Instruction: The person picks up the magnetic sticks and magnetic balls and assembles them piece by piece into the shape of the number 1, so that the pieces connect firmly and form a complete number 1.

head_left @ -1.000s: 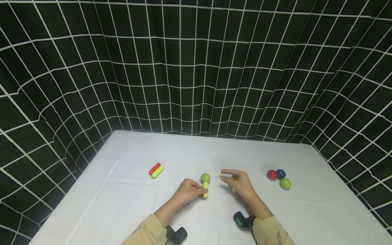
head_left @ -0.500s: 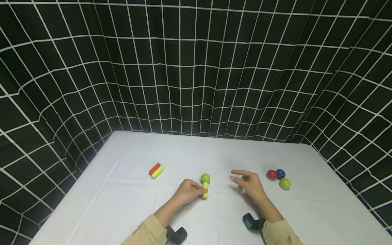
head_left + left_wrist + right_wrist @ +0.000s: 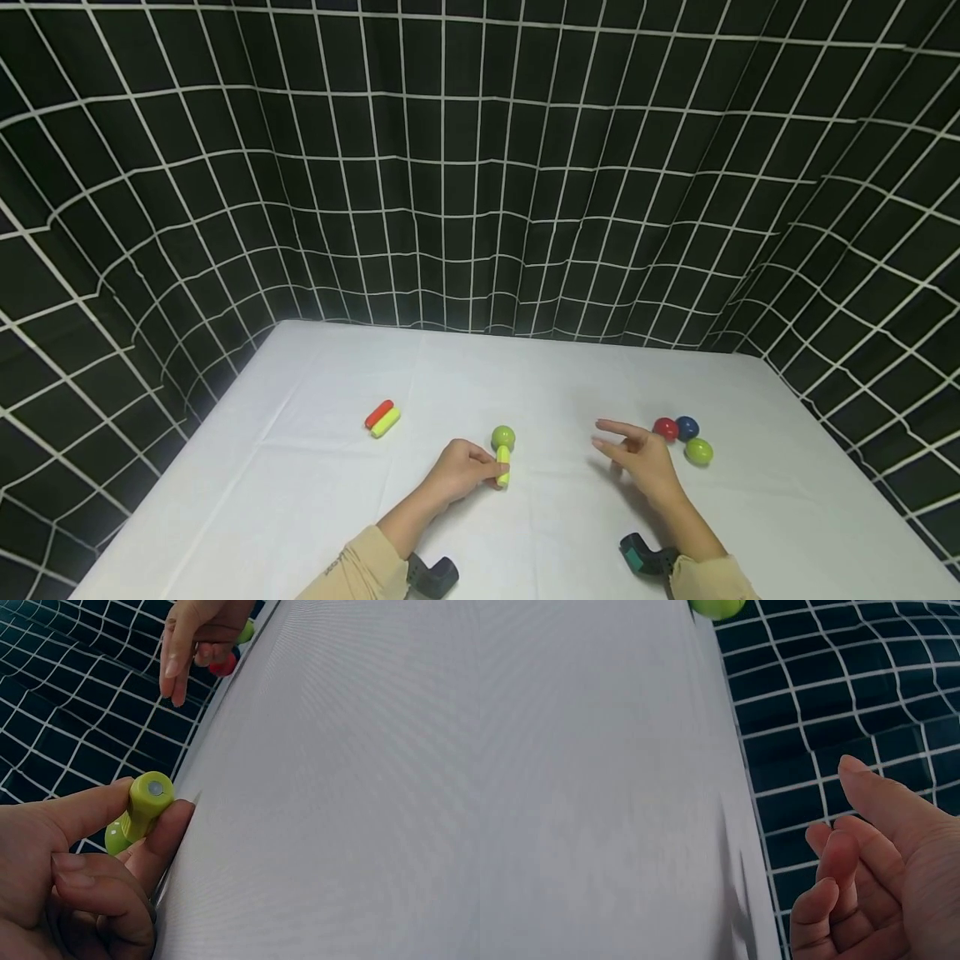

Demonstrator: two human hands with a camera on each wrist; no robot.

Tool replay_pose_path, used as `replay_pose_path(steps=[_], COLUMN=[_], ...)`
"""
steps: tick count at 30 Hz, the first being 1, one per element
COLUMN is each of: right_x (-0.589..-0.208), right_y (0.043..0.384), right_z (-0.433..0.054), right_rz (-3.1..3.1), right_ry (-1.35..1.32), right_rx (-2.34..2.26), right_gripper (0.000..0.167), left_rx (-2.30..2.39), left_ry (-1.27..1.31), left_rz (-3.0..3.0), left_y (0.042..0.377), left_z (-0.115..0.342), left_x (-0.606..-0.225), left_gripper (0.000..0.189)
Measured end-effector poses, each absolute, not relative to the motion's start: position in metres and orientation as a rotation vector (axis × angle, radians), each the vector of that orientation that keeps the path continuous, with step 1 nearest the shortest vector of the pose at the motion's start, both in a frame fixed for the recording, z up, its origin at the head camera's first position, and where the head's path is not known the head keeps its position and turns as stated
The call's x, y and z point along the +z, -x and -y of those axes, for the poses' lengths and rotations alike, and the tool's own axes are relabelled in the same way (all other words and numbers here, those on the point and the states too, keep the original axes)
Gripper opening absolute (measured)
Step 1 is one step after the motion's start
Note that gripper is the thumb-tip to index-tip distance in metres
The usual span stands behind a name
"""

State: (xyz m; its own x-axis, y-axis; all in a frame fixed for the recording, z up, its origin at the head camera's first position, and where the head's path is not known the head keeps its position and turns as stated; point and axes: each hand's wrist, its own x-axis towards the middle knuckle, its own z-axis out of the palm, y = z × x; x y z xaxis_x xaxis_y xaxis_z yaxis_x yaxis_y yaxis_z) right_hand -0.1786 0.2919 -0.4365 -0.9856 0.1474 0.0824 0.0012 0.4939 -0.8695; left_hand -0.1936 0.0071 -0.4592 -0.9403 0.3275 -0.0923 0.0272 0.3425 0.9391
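Observation:
My left hand (image 3: 459, 472) pinches a short yellow-green stick (image 3: 503, 467) between thumb and fingers, near the middle of the table. In the left wrist view, a round grey disc shows in the near end of the stick (image 3: 155, 787). A green ball (image 3: 503, 437) sits against the stick's far end; whether the two are joined I cannot tell. To the right, my right hand (image 3: 647, 468) holds nothing, thumb and fingers spread apart. Just past it lie a red ball (image 3: 665, 429), a blue ball (image 3: 687, 428) and a second green ball (image 3: 699, 452), close together.
On the left of the white-covered table (image 3: 322, 500), a red stick (image 3: 378, 413) and another yellow-green stick (image 3: 386, 422) lie side by side. A black curtain with white grid lines (image 3: 480, 167) surrounds the back and sides. Dark wrist-worn devices (image 3: 433, 577) hang beside both sleeves.
My right hand has moved rightward, away from the held stick and toward the group of balls. The left hand, with its stick and green ball, stays in place.

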Motion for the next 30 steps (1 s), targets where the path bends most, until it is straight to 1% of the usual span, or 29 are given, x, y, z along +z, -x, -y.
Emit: replay_pose_path(steps=[14, 23, 30], right_x=[-0.441, -0.440, -0.437], right_y=[0.172, 0.169, 0.165], right_z=[-0.312, -0.326, -0.336], right_rz=[2.518, 2.552, 2.473], right_ry=[0.117, 0.222, 0.199], right_rx=[1.431, 1.377, 1.308], right_gripper=[0.044, 0.046, 0.041], left_rx=[1.636, 1.631, 1.636], left_ry=[-0.318, -0.321, -0.313], left_rz=[-2.335, -2.334, -2.330], left_y=[0.192, 0.192, 0.191], left_z=[-0.007, -0.007, -0.007], left_x=[-0.459, -0.457, -0.457], left_gripper=[0.024, 0.024, 0.024])
